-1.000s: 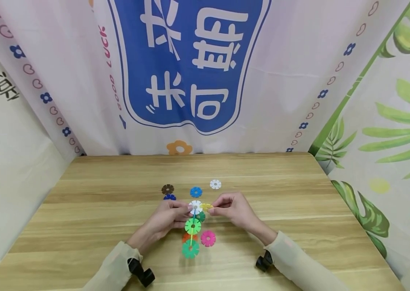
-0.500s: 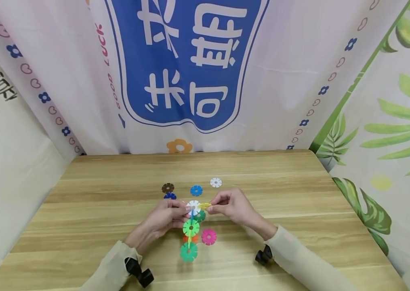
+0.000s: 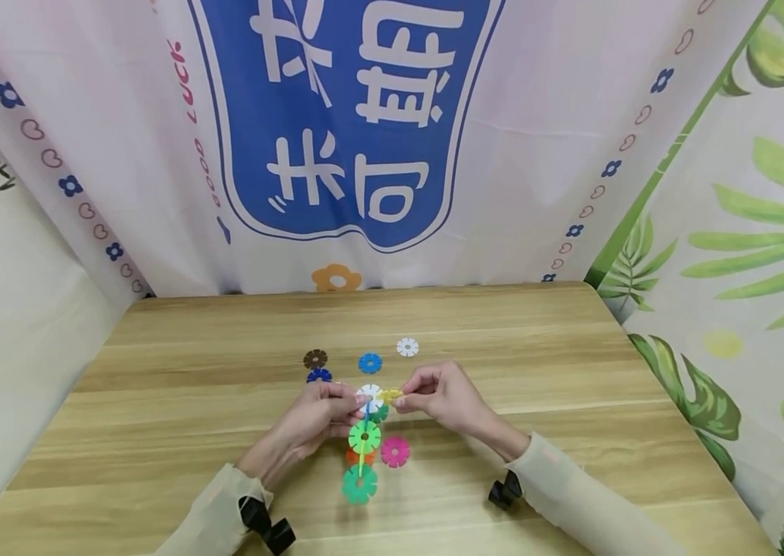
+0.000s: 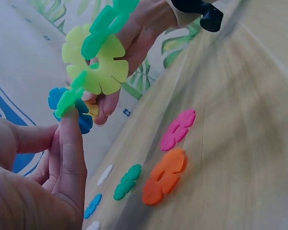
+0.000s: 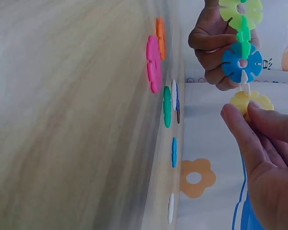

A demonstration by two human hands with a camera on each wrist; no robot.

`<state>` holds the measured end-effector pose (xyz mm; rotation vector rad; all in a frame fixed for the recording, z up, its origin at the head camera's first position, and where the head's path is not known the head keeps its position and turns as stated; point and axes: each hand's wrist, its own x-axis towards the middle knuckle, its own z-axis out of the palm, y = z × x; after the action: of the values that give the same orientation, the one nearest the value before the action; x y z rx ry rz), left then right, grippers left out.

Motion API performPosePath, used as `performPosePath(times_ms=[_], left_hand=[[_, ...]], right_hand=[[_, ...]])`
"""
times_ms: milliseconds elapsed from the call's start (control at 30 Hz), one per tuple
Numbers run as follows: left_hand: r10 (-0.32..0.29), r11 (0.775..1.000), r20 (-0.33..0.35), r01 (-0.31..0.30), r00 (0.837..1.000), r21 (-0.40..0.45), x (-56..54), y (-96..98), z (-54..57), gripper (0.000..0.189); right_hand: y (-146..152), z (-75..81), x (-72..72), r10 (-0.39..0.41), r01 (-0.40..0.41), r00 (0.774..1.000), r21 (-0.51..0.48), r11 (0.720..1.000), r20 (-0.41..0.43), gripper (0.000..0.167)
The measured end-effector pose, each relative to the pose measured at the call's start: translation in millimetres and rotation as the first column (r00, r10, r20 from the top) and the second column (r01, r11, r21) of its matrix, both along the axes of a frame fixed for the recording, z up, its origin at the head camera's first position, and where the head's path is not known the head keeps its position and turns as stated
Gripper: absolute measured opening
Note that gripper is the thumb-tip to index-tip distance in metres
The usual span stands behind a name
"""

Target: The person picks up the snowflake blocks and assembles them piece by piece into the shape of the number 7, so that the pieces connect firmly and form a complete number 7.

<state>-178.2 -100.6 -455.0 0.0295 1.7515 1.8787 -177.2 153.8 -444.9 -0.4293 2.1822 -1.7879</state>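
I log: disc chain, pinched by left fingers, presumably for steadiness. Yellow disc, just beside them, pinched by right fingers, likely baring one edge

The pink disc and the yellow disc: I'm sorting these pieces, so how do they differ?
The pink disc lies flat on the table; the yellow disc is held above it in the grip of the right hand. From the head view, the pink disc shows its full face, the yellow disc looks tilted. Both are notched.
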Motion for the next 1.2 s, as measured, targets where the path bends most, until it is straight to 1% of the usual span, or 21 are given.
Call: performPosePath(times_ms=[167, 400, 600, 667, 833, 933, 1100, 1200], left_hand=[[0.018, 1.0, 0.017, -0.018, 1.0, 0.006, 3.5, 2.6, -1.8, 0.014], [0.045, 0.999, 0.025, -0.045, 0.999, 0.023, 6.1, 7.3, -1.9, 0.012], [0.04, 0.999, 0.056, -0.041, 0.998, 0.033, 9.8, 8.7, -1.1, 0.008], [0.038, 0.999, 0.069, -0.04, 0.997, 0.037, 10.7, 9.7, -0.9, 0.008], [0.047, 0.998, 0.065, -0.05, 0.997, 0.039, 10.9, 12.5, 1.4, 0.009], [0.054, 0.998, 0.051, -0.055, 0.997, 0.026, 11.1, 12.5, 3.3, 0.01], [0.057, 0.998, 0.041, -0.058, 0.998, 0.019, 9.8, 10.6, 4.9, 0.008], [0.047, 0.999, 0.056, -0.047, 0.997, 0.007, 8.8, 8.8, 3.7, 0.006]], right_hand=[[0, -1.7, 1.8, -0.001, 0.002, 1.0, -0.025, 1.0, 0.014, 0.007], [1, -2.9, 3.3, -0.041, 0.042, 0.999, -0.03, 0.999, 0.03, 0.011], [2, -4.4, 3.3, -0.013, 0.017, 0.998, -0.07, 0.997, 0.055, 0.011], [3, -4.1, 3.6, -0.017, 0.021, 0.998, -0.068, 0.997, 0.058, 0.01], [2, -3.5, 3.9, -0.021, 0.025, 0.998, -0.075, 0.997, 0.057, 0.01], [1, -3.9, 3.6, -0.005, 0.008, 1.0, -0.081, 0.997, 0.03, 0.01], [-1, -5.1, 0.1, -0.005, 0.003, 0.999, -0.031, 1.0, -0.041, 0.009], [1, -5.3, -5.0, 0.037, -0.03, 0.996, 0.084, 0.996, -0.08, 0.01]])
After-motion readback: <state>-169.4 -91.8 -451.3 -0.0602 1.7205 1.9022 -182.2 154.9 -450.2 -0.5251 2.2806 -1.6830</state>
